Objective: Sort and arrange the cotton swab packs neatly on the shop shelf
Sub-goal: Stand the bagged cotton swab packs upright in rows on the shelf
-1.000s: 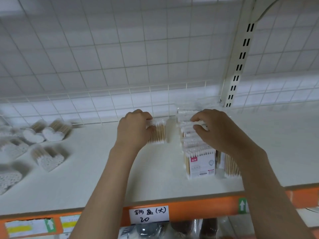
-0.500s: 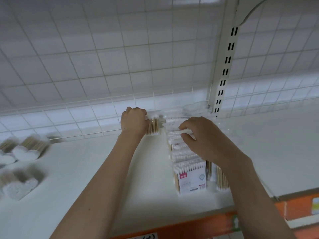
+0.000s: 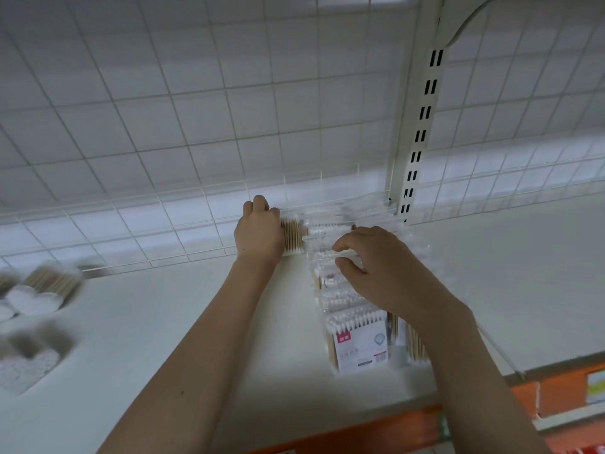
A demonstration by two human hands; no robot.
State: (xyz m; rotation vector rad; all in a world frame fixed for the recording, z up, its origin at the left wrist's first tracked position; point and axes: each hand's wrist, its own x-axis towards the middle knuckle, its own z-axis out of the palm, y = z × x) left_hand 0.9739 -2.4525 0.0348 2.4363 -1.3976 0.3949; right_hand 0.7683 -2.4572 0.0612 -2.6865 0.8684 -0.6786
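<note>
A: State of the hands?

B: Left hand (image 3: pixel 260 232) was curled round one cotton swab pack (image 3: pixel 293 236), wooden sticks showing past the knuckles, held at the very back of the shelf (image 3: pixel 163 322) against the wire grid (image 3: pixel 196 126). Right hand (image 3: pixel 381 268) lay over the row of packs (image 3: pixel 337 290), fingers bent, tips touching the pack tops. Whether it pinched any one pack, I could not tell.

A: Where was the held pack relative to that row?

B: Just beside the row's far end, on the side away from the right hand. Looked like it was being lined up to join the back, though that was my reading.

A: What counted as done?

B: One file of upright packs ran from under the right palm toward the shelf's front edge. The front pack (image 3: pixel 360 345) stood square, label facing out. A second file of stick packs (image 3: pixel 414 345) stood behind the right wrist, mostly hidden.

A: And left over?

B: Heart-shaped packs (image 3: pixel 36 299) sat well apart from the left forearm, far out to that side, scattered and blurred, no row among them. I judged the square packs nearly finished and the heart ones not started. Roughly half done, at a guess.

A: Anything uncertain?

B: Back of the row was smeared by motion; the count was unreadable.
</note>
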